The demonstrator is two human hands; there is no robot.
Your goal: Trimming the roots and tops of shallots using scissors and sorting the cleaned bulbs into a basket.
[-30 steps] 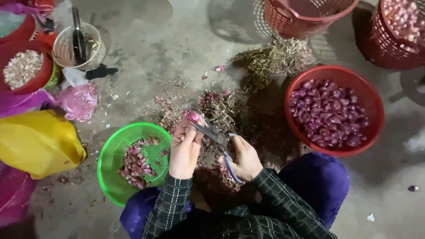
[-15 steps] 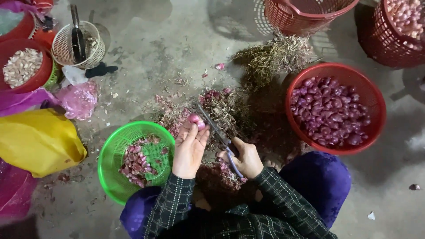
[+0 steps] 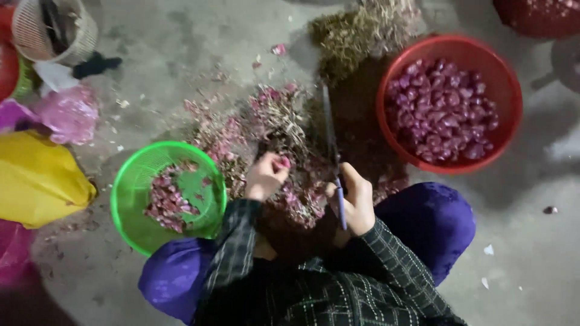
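The heap of shallots and stalks [image 3: 272, 139] lies on the floor just ahead of the person's knees. Left of it stands a basket [image 3: 130, 187] with peelings in it; right of it, a bowl [image 3: 507, 90] filled with shallots. Behind the heap — a clump of dry stalks [image 3: 362, 30]. Far left sit bags [image 3: 36, 175] and a small basket [image 3: 57, 30].

My only view, a head-worn camera looking steeply down, close above my left hand [image 3: 266, 176] and right hand [image 3: 355, 202], concrete floor [image 3: 181, 54] filling the frame, my knees at the bottom edge.
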